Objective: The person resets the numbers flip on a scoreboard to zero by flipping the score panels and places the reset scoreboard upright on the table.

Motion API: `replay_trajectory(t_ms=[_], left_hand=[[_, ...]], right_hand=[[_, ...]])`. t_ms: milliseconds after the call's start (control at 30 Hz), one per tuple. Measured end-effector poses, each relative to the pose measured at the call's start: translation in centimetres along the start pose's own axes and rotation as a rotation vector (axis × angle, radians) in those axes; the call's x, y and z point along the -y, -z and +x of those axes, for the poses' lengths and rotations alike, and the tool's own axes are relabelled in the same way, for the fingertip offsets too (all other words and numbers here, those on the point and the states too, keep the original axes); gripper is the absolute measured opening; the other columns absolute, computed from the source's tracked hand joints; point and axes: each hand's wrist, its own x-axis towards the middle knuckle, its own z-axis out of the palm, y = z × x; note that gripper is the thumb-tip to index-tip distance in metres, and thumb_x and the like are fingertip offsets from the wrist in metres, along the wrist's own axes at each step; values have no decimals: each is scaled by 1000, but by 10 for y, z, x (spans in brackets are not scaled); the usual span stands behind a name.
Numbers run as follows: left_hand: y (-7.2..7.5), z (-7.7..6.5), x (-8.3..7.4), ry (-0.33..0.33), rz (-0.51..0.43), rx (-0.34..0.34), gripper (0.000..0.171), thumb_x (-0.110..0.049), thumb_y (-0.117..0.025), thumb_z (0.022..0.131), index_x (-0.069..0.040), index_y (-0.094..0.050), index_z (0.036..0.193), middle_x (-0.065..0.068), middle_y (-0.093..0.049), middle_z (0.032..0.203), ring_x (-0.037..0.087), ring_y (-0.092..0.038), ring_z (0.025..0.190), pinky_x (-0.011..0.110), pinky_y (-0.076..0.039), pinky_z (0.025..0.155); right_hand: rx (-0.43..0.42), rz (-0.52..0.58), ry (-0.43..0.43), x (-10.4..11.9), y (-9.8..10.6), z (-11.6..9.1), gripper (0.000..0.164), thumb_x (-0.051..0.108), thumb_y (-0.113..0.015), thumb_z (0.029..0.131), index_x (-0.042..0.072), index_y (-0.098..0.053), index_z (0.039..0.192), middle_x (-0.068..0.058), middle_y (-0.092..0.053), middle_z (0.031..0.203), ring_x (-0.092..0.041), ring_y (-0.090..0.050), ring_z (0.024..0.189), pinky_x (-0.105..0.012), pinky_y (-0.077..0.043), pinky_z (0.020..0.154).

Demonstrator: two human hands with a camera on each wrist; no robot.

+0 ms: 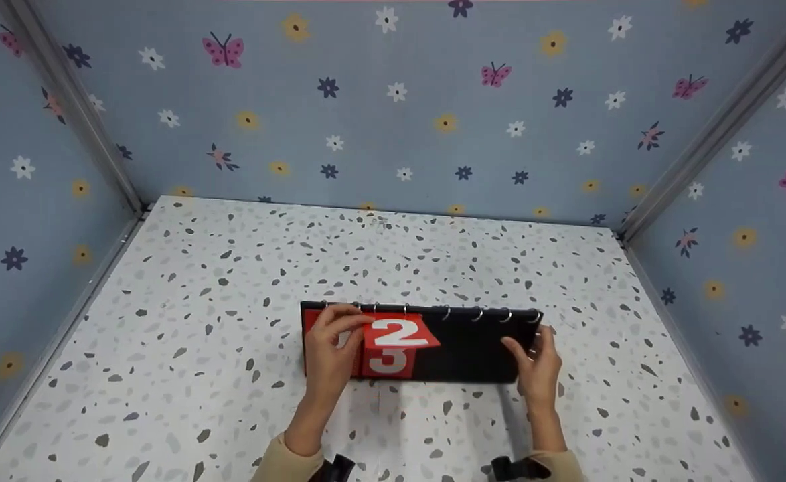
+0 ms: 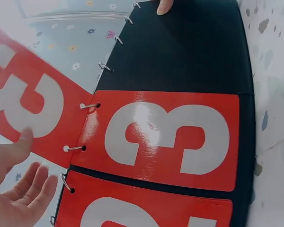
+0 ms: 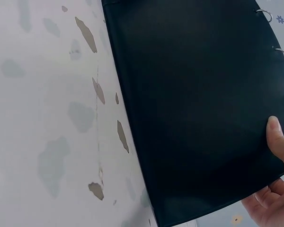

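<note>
A black flip scoreboard (image 1: 466, 351) with metal rings along its top edge stands on the speckled table. My left hand (image 1: 331, 345) pinches the edge of a red number card (image 1: 400, 333), lifted on its rings and showing a white 2 in the head view. Beneath it a second red card (image 2: 170, 137) with a white 3 lies flat against the board. Another red card (image 2: 146, 205) is beside it, partly cut off in the left wrist view. My right hand (image 1: 539, 365) grips the board's right end, its thumb (image 3: 274, 135) on the black front.
The speckled white table (image 1: 199, 321) extends around the scoreboard. Blue flowered panels (image 1: 393, 120) enclose it at the back and both sides, with grey metal strips at the corners. Bare rings (image 1: 478, 313) line the board's right half.
</note>
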Motion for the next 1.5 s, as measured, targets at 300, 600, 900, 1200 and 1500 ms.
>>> replay_trajectory(t_ms=[300,600,900,1200,1500], left_hand=[[-8,23,6,-110,14,-29,14,11,-67,73,4,-68,85,11,-65,81,22,-61,75,21,-48,66],[-16,42,14,-92,17,-28,8,-1,-66,80,1,-69,87,7,-65,80,16,-62,76,25,-50,62],[-26,55,19,5,152,6,14,-7,-66,81,3,-67,91,9,-65,82,18,-59,73,29,-49,68],[-31,61,18,30,428,56,21,-13,-69,80,3,-68,94,8,-61,70,17,-56,63,30,-46,59],[-30,56,17,-25,539,52,16,-12,-70,79,0,-69,89,9,-63,75,21,-59,70,37,-45,66]], right_hand=[[2,-4,-14,1,0,0,39,12,-75,73,2,-53,104,-11,-63,82,-20,-61,75,-20,-48,66],[19,-3,-39,1,1,1,40,14,-74,74,3,-53,106,-13,-63,85,-22,-61,79,-24,-49,68],[9,-24,-19,0,0,1,38,12,-74,73,3,-53,104,-12,-63,82,-19,-60,74,-24,-49,67],[-1,-10,-25,2,1,1,38,11,-74,73,2,-53,104,-11,-63,82,-19,-60,74,-21,-48,66],[-4,-3,-19,2,0,0,38,12,-74,73,2,-53,103,-10,-63,81,-15,-60,73,-18,-47,66]])
